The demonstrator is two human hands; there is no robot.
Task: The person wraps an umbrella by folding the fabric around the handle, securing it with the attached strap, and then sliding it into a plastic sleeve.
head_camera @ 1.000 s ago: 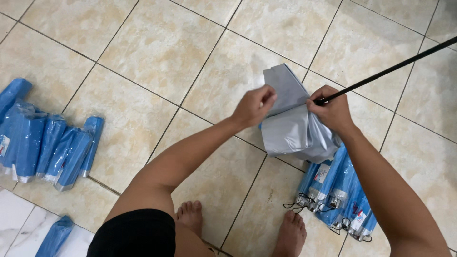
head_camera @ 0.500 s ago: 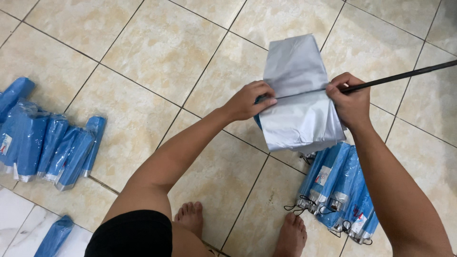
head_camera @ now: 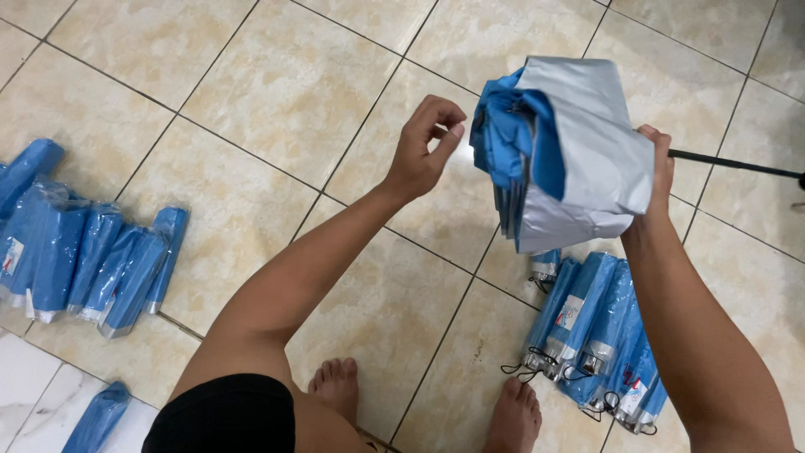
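A half-collapsed umbrella point(head_camera: 579, 151), blue inside and silver outside, is gripped at its shaft by the right hand point(head_camera: 658, 172) above the floor; the left hand point(head_camera: 423, 147) is loosely curled, empty, beside the canopy, whose folds need gathering

Looks like a home floor turned packing spot: glossy beige tiled floor point(head_camera: 277, 92), bare feet point(head_camera: 335, 387) on it. Left of the feet, a row of blue sleeved umbrellas point(head_camera: 84, 252); right of the feet, another bundle of folded umbrellas point(head_camera: 599, 335).
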